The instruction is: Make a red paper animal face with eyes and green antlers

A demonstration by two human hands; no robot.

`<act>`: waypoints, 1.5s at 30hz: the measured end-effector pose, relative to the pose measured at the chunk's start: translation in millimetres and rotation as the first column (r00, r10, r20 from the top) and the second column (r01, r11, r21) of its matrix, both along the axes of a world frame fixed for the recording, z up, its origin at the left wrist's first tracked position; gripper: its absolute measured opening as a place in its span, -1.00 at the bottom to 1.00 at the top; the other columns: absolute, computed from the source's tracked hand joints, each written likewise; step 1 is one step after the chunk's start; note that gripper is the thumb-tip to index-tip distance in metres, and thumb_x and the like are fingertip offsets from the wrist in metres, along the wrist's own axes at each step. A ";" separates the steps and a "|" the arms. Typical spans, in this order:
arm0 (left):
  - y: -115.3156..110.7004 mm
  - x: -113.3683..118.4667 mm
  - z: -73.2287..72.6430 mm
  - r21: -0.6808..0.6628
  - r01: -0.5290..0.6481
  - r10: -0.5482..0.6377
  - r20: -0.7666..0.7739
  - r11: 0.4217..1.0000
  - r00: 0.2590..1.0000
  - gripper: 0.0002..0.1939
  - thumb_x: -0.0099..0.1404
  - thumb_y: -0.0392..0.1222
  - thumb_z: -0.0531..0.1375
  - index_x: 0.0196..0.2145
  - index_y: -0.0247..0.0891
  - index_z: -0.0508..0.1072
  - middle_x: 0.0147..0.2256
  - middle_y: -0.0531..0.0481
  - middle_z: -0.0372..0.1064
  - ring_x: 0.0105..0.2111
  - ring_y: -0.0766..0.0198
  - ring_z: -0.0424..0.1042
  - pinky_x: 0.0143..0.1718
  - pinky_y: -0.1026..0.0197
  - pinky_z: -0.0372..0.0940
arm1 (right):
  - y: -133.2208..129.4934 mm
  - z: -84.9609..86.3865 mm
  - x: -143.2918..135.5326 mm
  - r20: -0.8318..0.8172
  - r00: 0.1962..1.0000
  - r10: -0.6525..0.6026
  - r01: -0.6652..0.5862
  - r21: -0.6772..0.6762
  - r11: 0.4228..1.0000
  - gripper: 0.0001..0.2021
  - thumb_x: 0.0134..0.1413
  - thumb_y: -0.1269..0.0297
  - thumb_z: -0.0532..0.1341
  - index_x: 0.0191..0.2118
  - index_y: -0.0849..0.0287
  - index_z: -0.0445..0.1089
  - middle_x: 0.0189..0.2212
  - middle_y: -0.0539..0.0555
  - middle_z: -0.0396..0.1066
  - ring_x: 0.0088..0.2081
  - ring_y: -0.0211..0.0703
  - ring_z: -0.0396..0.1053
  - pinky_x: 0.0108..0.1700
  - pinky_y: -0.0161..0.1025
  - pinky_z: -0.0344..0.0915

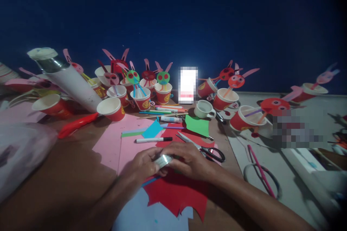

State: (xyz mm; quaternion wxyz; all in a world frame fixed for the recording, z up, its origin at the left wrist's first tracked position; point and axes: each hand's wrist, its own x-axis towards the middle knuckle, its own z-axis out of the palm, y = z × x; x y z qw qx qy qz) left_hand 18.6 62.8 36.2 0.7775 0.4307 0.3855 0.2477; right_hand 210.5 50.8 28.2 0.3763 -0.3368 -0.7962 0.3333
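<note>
Over the red paper, my left hand and my right hand meet, fingers bent around a small shiny, whitish cylinder-like thing. Its kind is unclear, and the fingers cover its ends. Just beyond my right hand lie scissors with black handles, blades parted. A white marker with a black cap rests ahead of my hands on pink paper. Beneath my left hand a thin blue strip pokes out.
Paper cups with paper rabbit faces stand along the back. Behind the marker are a glue stick, green paper, blue paper and several pens. A white mug stands right of them. A plastic bag lies left.
</note>
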 end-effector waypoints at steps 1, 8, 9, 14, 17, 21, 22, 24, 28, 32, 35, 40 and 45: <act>0.3 -0.1 -1.5 -0.003 -0.005 0.005 -0.001 1.000 1.000 -0.48 -0.04 -0.03 0.32 -0.16 -0.38 0.43 -0.36 -0.11 0.44 -0.37 0.19 0.42 -0.28 0.16 0.32 | -0.2 0.3 -0.1 -0.004 1.000 0.002 -0.002 -0.003 1.000 -0.81 0.15 0.38 0.15 -0.10 0.17 0.37 -0.18 0.10 0.46 -0.18 -0.21 0.38 -0.14 -0.32 0.26; 9.7 0.5 -23.2 -0.083 -0.006 0.004 -0.020 0.996 1.000 -0.28 -0.32 0.04 0.40 -0.17 -0.41 0.46 -0.38 -0.17 0.46 -0.46 0.15 0.43 -0.40 0.15 0.31 | 0.5 0.7 0.6 0.002 1.000 0.007 -0.007 -0.004 1.000 -0.81 0.18 0.34 0.12 -0.11 0.18 0.37 -0.19 0.11 0.46 -0.18 -0.21 0.38 -0.14 -0.31 0.26; 10.3 0.4 -24.7 -0.086 -0.005 0.003 -0.016 0.996 1.000 -0.28 -0.30 0.01 0.40 -0.16 -0.41 0.45 -0.37 -0.18 0.46 -0.45 0.14 0.44 -0.40 0.14 0.31 | 0.9 0.5 0.6 0.004 1.000 0.006 -0.006 -0.005 1.000 -0.82 0.18 0.34 0.12 -0.11 0.18 0.37 -0.20 0.11 0.46 -0.19 -0.21 0.38 -0.14 -0.31 0.26; 6.5 -1.9 -17.1 -0.056 0.010 -0.008 0.036 0.998 0.999 -0.39 -0.16 -0.10 0.34 -0.12 -0.41 0.42 -0.32 -0.18 0.45 -0.39 0.14 0.44 -0.33 0.13 0.32 | 1.9 -0.5 -0.3 -0.009 1.000 0.012 -0.012 0.004 1.000 -0.82 0.17 0.34 0.13 -0.12 0.18 0.38 -0.22 0.09 0.46 -0.20 -0.23 0.38 -0.16 -0.33 0.25; 2.5 -3.5 -9.5 -0.018 0.028 -0.027 0.053 0.999 0.998 -0.46 -0.05 -0.15 0.27 -0.08 -0.39 0.39 -0.29 -0.15 0.44 -0.32 0.14 0.42 -0.26 0.13 0.32 | 1.7 -1.1 -0.2 -0.006 1.000 0.017 -0.017 0.005 1.000 -0.82 0.18 0.32 0.12 -0.12 0.18 0.38 -0.22 0.10 0.46 -0.20 -0.23 0.38 -0.15 -0.33 0.25; 0.6 -4.9 -8.8 -0.010 0.036 -0.036 0.060 0.999 0.998 -0.44 -0.03 -0.18 0.25 -0.03 -0.38 0.35 -0.19 -0.17 0.41 -0.25 0.11 0.41 -0.23 0.12 0.31 | 1.7 -2.7 0.5 0.005 1.000 0.029 -0.029 0.018 0.999 -0.81 0.20 0.28 0.10 -0.12 0.18 0.38 -0.23 0.11 0.45 -0.22 -0.22 0.38 -0.17 -0.32 0.26; 0.8 -5.0 -9.6 -0.012 0.035 -0.034 0.064 0.999 0.997 -0.43 -0.03 -0.19 0.25 -0.02 -0.37 0.34 -0.17 -0.18 0.40 -0.23 0.10 0.40 -0.23 0.13 0.31 | 1.9 -3.2 0.5 0.008 0.999 0.036 -0.036 0.020 0.999 -0.80 0.20 0.27 0.09 -0.12 0.18 0.37 -0.23 0.11 0.45 -0.21 -0.22 0.38 -0.17 -0.32 0.26; 1.7 -5.2 -10.8 -0.016 0.038 -0.037 0.078 0.999 0.996 -0.43 -0.03 -0.19 0.25 -0.02 -0.36 0.34 -0.13 -0.18 0.38 -0.21 0.10 0.39 -0.23 0.14 0.32 | 2.2 -4.4 0.4 0.016 0.999 0.049 -0.049 0.025 0.998 -0.80 0.22 0.26 0.08 -0.12 0.18 0.37 -0.23 0.11 0.45 -0.21 -0.22 0.37 -0.16 -0.32 0.25; 3.5 -4.3 -8.1 0.005 0.102 -0.102 0.106 0.995 0.989 -0.50 -0.02 -0.18 0.24 -0.07 -0.30 0.38 -0.10 -0.16 0.36 -0.20 0.12 0.38 -0.22 0.15 0.31 | 2.9 -6.8 0.4 0.036 0.998 0.061 -0.062 0.049 0.997 -0.77 0.23 0.23 0.06 -0.10 0.18 0.37 -0.26 0.12 0.44 -0.22 -0.22 0.38 -0.16 -0.32 0.26; 2.4 -2.2 -2.9 0.012 0.117 -0.117 0.028 0.993 0.993 -0.60 0.02 -0.23 0.21 -0.13 -0.32 0.41 -0.29 -0.12 0.44 -0.30 0.18 0.41 -0.31 0.22 0.28 | 3.2 -4.5 2.4 0.022 1.000 0.013 -0.014 0.022 1.000 -0.78 0.21 0.23 0.09 -0.13 0.19 0.38 -0.27 0.10 0.46 -0.25 -0.24 0.39 -0.19 -0.35 0.27; 1.2 -1.5 0.5 -0.012 0.105 -0.105 -0.023 0.994 0.994 -0.60 0.06 -0.25 0.19 -0.10 -0.33 0.39 -0.39 -0.12 0.45 -0.36 0.19 0.43 -0.37 0.24 0.24 | 3.3 0.9 5.0 -0.016 0.999 -0.033 0.032 -0.026 0.999 -0.79 0.19 0.26 0.12 -0.10 0.19 0.38 -0.25 0.09 0.47 -0.24 -0.26 0.40 -0.19 -0.35 0.28; 1.9 -1.8 7.9 -0.089 0.094 -0.085 0.094 0.992 0.992 -0.55 -0.03 -0.18 0.24 -0.14 -0.36 0.39 -0.30 -0.17 0.44 -0.33 0.12 0.43 -0.36 0.20 0.28 | 3.7 5.5 6.5 -0.043 0.999 0.001 -0.003 -0.050 0.999 -0.78 0.18 0.26 0.13 -0.10 0.18 0.39 -0.23 0.10 0.46 -0.23 -0.25 0.39 -0.17 -0.33 0.29; 1.7 -0.4 10.6 -0.098 0.037 -0.035 0.018 0.995 0.999 -0.69 0.11 -0.15 0.15 -0.20 -0.37 0.36 -0.38 -0.13 0.42 -0.40 0.16 0.45 -0.38 0.20 0.28 | 4.1 3.7 5.1 -0.036 0.999 0.036 -0.038 -0.050 0.998 -0.79 0.17 0.29 0.14 -0.10 0.21 0.40 -0.25 0.11 0.45 -0.25 -0.25 0.38 -0.19 -0.34 0.28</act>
